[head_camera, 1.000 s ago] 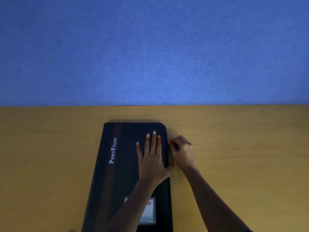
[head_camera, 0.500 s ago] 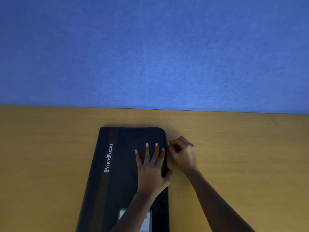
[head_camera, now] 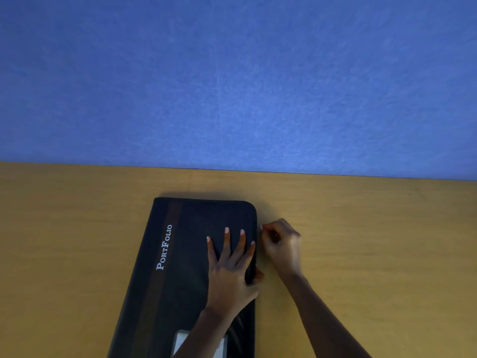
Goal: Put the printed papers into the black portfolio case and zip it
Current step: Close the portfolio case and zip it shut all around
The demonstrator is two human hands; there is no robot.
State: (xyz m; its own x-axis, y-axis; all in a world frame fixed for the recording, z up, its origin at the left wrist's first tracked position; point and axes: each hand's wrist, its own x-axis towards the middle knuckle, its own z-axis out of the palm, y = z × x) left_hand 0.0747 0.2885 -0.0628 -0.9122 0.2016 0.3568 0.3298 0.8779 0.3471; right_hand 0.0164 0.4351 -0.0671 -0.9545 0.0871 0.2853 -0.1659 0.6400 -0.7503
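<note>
Me: Left grip (head_camera: pixel 229 270) is lying flat, fingers straight and spread, pressing down on the black portfolio case (head_camera: pixel 191 254). My thumb is resting against its right edge.

Observer: And the right grip (head_camera: pixel 282 248)?

Me: It is curling tight, fingertips pinching at the case's right edge near the far corner. What is sitting between them is too small to tell.

Observer: Where is the case lying?

Me: It is lying closed and flat on the tabletop (head_camera: pixel 361 241), with the white "PortFolio" lettering (head_camera: pixel 164 247) facing up and its near end running out of view. A blue wall (head_camera: pixel 232 73) is standing behind.
</note>
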